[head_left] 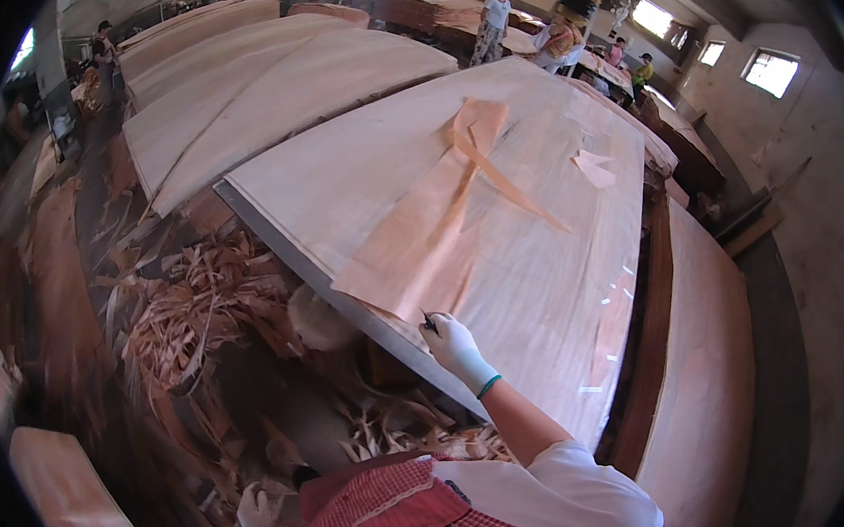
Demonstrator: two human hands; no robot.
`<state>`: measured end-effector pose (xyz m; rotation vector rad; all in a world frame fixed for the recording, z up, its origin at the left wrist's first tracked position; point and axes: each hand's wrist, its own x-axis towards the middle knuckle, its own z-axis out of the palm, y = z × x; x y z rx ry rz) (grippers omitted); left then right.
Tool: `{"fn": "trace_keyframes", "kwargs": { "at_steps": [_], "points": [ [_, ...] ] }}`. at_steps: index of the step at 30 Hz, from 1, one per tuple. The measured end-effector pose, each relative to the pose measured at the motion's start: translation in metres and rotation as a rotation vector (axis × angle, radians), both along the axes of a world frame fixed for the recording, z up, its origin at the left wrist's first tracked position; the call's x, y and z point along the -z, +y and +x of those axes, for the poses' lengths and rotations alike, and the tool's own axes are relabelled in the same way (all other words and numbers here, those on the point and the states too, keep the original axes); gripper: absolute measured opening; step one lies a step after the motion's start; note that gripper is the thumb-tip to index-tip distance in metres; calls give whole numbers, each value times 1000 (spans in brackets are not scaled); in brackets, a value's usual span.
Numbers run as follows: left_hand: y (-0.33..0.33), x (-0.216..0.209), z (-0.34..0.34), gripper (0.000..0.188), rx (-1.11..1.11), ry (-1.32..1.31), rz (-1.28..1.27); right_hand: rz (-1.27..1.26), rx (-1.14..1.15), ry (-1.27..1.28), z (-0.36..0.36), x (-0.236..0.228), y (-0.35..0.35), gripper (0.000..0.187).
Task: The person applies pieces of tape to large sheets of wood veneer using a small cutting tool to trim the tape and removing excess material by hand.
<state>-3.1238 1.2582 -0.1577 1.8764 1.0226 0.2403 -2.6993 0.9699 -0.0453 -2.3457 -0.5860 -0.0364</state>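
Note:
My right hand, in a white glove with a green cuff, reaches over the near edge of a large veneer-covered table. Its fingers are closed on a small dark tool, possibly a knife; its blade is too small to make out. The tool sits at the near end of a loose orange-tan veneer piece lying on the paler veneer sheet. A narrow curled veneer strip crosses that piece farther up. My left hand, also gloved, hangs low beside my red checked apron, away from the table; its fingers are indistinct.
Heaps of torn veneer scraps cover the floor at left. More veneer stacks lie beyond the table, and another sheet stands along its right side. A small pale scrap rests on the far right. Several people are in the background.

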Motion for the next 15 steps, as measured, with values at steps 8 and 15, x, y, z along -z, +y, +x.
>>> {"fn": "trace_keyframes", "kwargs": {
  "at_steps": [8, 15],
  "points": [
    [255, -24, 72, 26, 228, -52, 204, -93, 129, 75, 27, 8, 202, 29],
    [464, -49, 205, 26, 332, -94, 296, -76, 237, 94, 70, 5, 313, 32]
  ]
}}
